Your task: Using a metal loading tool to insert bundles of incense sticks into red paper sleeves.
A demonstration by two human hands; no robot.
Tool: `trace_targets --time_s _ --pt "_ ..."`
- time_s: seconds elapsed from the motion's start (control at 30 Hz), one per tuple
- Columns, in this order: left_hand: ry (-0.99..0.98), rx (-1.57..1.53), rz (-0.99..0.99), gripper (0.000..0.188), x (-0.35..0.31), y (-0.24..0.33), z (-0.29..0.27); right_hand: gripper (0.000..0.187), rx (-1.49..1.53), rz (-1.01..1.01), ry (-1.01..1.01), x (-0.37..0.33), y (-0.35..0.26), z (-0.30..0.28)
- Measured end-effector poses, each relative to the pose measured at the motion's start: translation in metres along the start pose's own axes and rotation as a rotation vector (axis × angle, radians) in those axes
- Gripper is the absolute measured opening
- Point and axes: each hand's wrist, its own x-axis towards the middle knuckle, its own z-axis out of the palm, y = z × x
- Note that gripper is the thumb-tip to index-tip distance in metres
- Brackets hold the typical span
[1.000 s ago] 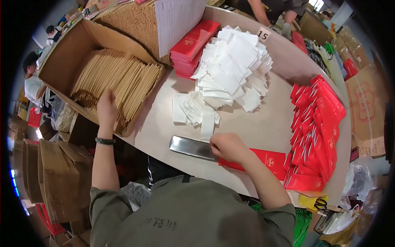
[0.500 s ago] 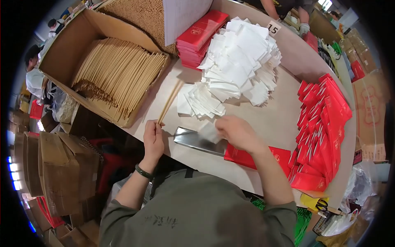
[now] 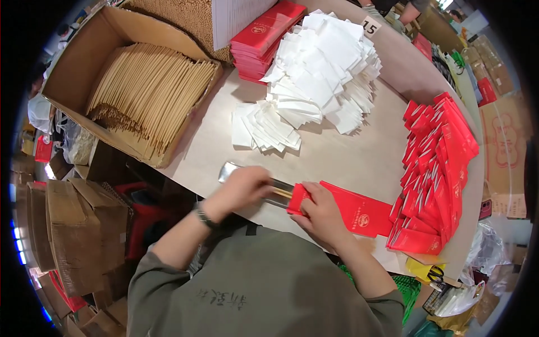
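Over the front edge of the table, my left hand is closed around a pair of wooden chopsticks, slightly blurred. Their far ends reach the mouth of a red paper sleeve; how far in they go is hidden. That sleeve is gripped by my right hand, thumb below and fingers on top. Beneath both hands lies a shiny metal tray, mostly covered. More flat red sleeves rest just right of my right hand. Small white napkins lie beyond my left hand.
A cardboard box of chopsticks stands at the left. Behind are a stack of red sleeves and a large napkin heap. Filled red sleeves pile up at the right, near scissors. Another person's arm shows at the back.
My left hand has swung right and lowered the chopsticks to the sleeve. My right hand has moved nearer me, now holding a sleeve; the napkin it held is out of sight.
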Motion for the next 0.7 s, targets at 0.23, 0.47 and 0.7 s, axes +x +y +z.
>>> trace_targets --time_s 0.23,0.47,0.7 --pt "0.339 -0.074 -0.286 0.018 -0.004 0.006 0.017 0.04 -0.121 0.082 0.025 0.005 -0.01 0.002" --pt "0.116 -0.258 0.068 0.049 -0.002 0.047 0.029 0.038 -0.107 0.081 0.077 0.002 -0.004 0.006" --pt "0.179 0.429 0.361 0.056 0.004 0.02 -0.013 0.023 -0.213 -0.119 0.13 0.025 -0.024 -0.035"
